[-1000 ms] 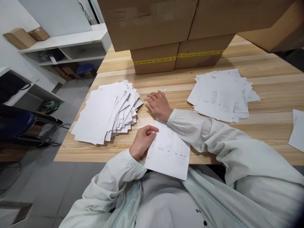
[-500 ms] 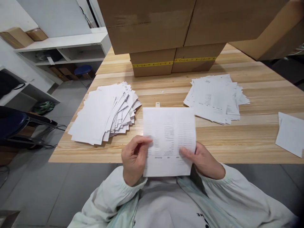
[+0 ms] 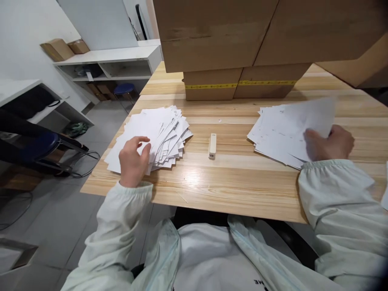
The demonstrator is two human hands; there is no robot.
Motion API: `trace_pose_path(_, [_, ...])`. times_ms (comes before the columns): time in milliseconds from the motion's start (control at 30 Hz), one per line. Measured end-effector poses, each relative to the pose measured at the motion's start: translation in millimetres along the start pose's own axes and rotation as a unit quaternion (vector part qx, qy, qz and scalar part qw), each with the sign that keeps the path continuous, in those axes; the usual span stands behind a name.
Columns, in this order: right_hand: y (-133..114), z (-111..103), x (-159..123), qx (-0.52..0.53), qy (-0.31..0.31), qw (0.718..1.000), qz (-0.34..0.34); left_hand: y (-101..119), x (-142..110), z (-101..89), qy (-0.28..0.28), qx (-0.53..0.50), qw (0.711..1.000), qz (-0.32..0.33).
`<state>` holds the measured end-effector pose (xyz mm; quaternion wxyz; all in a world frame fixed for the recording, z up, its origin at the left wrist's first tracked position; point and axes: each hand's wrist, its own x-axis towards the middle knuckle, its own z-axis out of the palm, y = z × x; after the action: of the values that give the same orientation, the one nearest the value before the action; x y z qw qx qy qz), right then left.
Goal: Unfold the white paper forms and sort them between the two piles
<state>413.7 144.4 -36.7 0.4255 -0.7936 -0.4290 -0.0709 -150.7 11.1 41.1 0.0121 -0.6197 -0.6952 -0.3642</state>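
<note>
At the right pile of papers point(image 3: 269, 129), my right hand point(image 3: 332, 143) grips a printed sheet of paper point(image 3: 318, 115), thumb on top and the sheet blurred by motion. My left hand point(image 3: 133, 159) hovers over the near side of the left pile of papers point(image 3: 145, 121), thumb and forefinger apart with nothing between them. That pile is a loose, fanned heap of white sheets. Between the two piles, a cream stapler point(image 3: 212, 146) lies on the wooden table point(image 3: 194, 186).
Stacked cardboard boxes point(image 3: 212, 36), the lower ones with yellow tape, stand at the table's back. Another paper point(image 3: 385, 194) shows at the right edge. Left of the table are white shelves point(image 3: 106, 54), a blue stool point(image 3: 124, 89) and a cable point(image 3: 86, 163) on the floor.
The sheet, earlier between both hands at the table's front edge, has gone right with my right hand to the right pile. My left hand let go and moved left to the other pile, uncovering the stapler.
</note>
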Motion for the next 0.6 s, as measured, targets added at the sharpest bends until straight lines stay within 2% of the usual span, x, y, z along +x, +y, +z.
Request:
trace_pose_path(67, [6.5,-6.0,-6.2,-0.138,-0.016,0.990,0.032,-5.5,24.6,5.5,-0.061,0.089,0.994,-0.017])
trace_pose_path(100, [4.3,-10.7,-12.4,-0.164,-0.009,0.986,0.038,-4.4,35.1,9.3,-0.088,0.134,0.987,-0.020])
trace_pose_path(133, [-0.9,-15.6,-20.2,-0.167,0.006,0.986,0.015,-1.4,44.2,13.6,-0.115,0.177,0.977,-0.025])
trace_pose_path(233, [-28.3,-27.1,-51.3,-0.082,0.019,0.994,-0.071,11.4,61.7,26.7,-0.173,0.260,0.948,-0.054])
trace_pose_path(300, [-50.3,-31.2,-76.0,0.025,-0.009,0.994,-0.104,17.8,66.5,33.4,-0.186,0.274,0.940,-0.078])
trace_pose_path(400, [-80.6,-34.9,-111.7,0.144,-0.057,0.978,-0.137,20.7,68.2,37.8,-0.187,0.277,0.938,-0.095])
trace_pose_path(500, [-101.8,-38.4,-136.6,0.179,-0.106,0.966,-0.156,18.8,68.9,36.5,-0.198,0.284,0.933,-0.095])
trace_pose_path(600, [-110.7,-40.9,-147.5,0.193,-0.145,0.956,-0.165,16.0,71.7,33.9,-0.202,0.287,0.932,-0.089])
